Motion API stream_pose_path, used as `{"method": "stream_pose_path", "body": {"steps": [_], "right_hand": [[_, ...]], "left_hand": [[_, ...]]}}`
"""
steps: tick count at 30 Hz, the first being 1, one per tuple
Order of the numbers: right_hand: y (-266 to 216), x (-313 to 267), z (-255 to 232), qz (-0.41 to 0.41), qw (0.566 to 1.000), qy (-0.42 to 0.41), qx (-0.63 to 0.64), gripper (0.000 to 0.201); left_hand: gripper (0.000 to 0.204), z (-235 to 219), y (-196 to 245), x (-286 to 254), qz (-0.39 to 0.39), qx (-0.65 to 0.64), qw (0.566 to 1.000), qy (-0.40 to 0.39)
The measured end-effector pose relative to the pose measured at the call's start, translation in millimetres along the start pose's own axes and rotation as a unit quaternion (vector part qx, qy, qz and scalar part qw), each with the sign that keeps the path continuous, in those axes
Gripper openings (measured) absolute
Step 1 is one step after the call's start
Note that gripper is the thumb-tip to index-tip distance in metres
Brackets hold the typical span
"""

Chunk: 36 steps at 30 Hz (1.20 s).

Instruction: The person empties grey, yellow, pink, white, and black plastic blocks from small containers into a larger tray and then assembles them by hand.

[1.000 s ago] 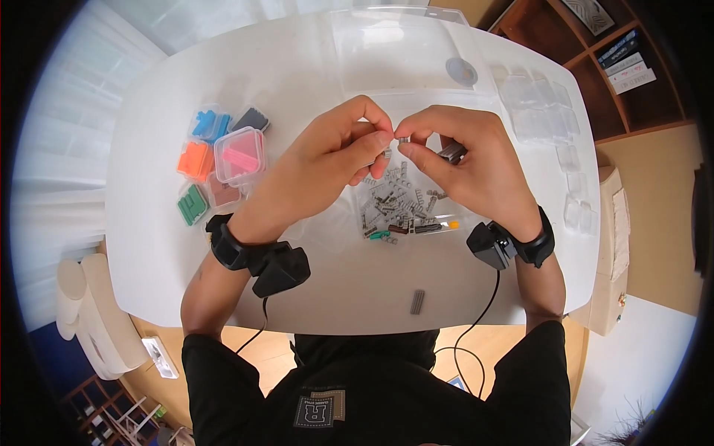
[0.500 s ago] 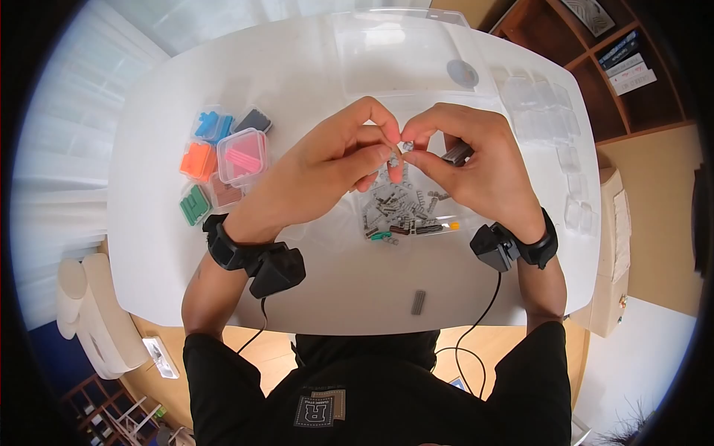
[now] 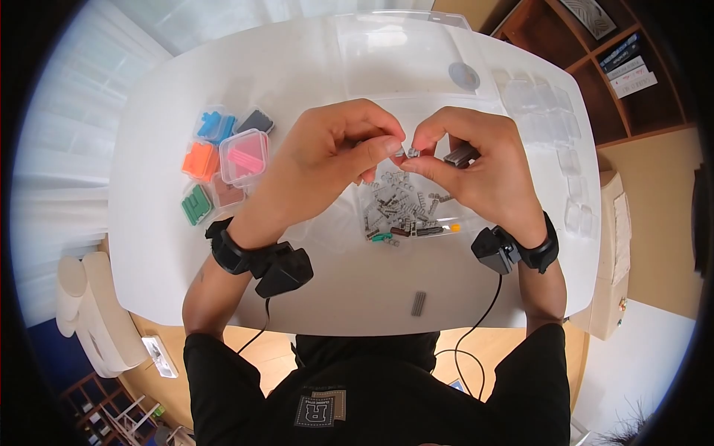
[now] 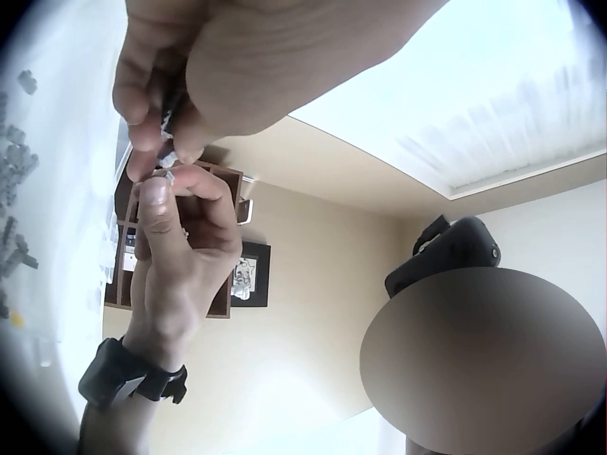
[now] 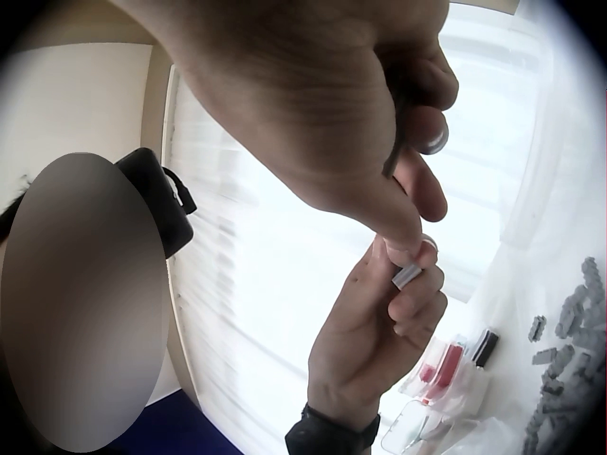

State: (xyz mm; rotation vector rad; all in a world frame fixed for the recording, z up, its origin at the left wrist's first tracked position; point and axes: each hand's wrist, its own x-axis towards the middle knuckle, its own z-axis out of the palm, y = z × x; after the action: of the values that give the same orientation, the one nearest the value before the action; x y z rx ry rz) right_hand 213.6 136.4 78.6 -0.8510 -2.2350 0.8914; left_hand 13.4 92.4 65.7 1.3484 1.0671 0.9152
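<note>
Over the middle of the table both hands meet at the fingertips. My left hand (image 3: pixel 320 152) pinches a small grey brick piece (image 3: pixel 399 152) between thumb and finger; in the right wrist view a grey piece (image 5: pixel 408 276) shows at those fingers. Close beside it, my right hand (image 3: pixel 487 167) pinches another small grey piece (image 3: pixel 413 153) at its fingertips. A longer grey block of bricks (image 3: pixel 461 154) is tucked in the right palm, partly hidden by the fingers. Below the hands lie many loose grey bricks (image 3: pixel 398 204) in a clear tray.
Small clear boxes with coloured pieces, including an orange one (image 3: pixel 199 161) and a green one (image 3: pixel 195 205), stand at the left. Clear containers (image 3: pixel 539 111) line the right side. A grey brick strip (image 3: pixel 419 303) lies near the front edge. Cables run from both wrists.
Both hands have shifted slightly right, with the fingertips a little lower. The grey piece at the right fingertips has been turned, and the longer block has stayed in the right palm.
</note>
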Motion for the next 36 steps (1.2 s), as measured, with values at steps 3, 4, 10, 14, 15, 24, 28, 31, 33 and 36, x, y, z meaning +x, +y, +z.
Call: {"method": "stream_pose_path", "body": {"steps": [3,4,10,14,15,24,28,31,33,36], "right_hand": [[-1.0,-0.9,1.2,-0.004,1.0,0.026,-0.008,0.018],[-2.3,-1.4,0.9,-0.004,0.999,0.033,-0.015,0.018],[-4.0,-2.5,3.1,-0.017,0.997,0.063,-0.03,0.018],[1.4,-2.6,5.6,-0.046,0.995,0.083,-0.037,0.014],[1.4,-2.7,5.9,-0.046,0.995,0.083,-0.037,0.014],[-3.0,-5.8,7.1,-0.072,0.991,0.081,-0.081,0.015],[-2.5,-7.5,7.8,-0.08,0.987,0.09,-0.104,0.016],[-1.6,-7.9,8.0,-0.087,0.986,0.094,-0.11,0.017],[-2.3,-8.1,7.6,-0.09,0.985,0.096,-0.11,0.017],[-5.6,-8.7,6.0,-0.072,0.987,0.084,-0.119,0.015]], "left_hand": [[0.01,0.2,-0.6,0.4,0.012,-0.026,1.0,0.007],[0.01,1.3,-1.7,0.7,0.028,-0.044,0.999,0.011],[0.01,3.0,0.0,-1.0,0.048,-0.054,0.997,0.023],[0.011,3.7,0.1,-1.9,0.038,-0.051,0.998,0.03],[0.011,3.7,0.4,-2.1,0.038,-0.05,0.998,0.03],[0.013,4.2,1.7,-2.8,0.028,-0.032,0.999,0.03],[0.013,4.3,1.3,-2.5,0.022,-0.028,0.999,0.033],[0.013,4.2,0.8,-2.4,0.015,-0.032,0.999,0.031],[0.013,4.3,1.1,-2.5,0.014,-0.034,0.999,0.03],[0.012,4.9,1.3,-2.2,0.007,-0.029,0.999,0.027]]}}
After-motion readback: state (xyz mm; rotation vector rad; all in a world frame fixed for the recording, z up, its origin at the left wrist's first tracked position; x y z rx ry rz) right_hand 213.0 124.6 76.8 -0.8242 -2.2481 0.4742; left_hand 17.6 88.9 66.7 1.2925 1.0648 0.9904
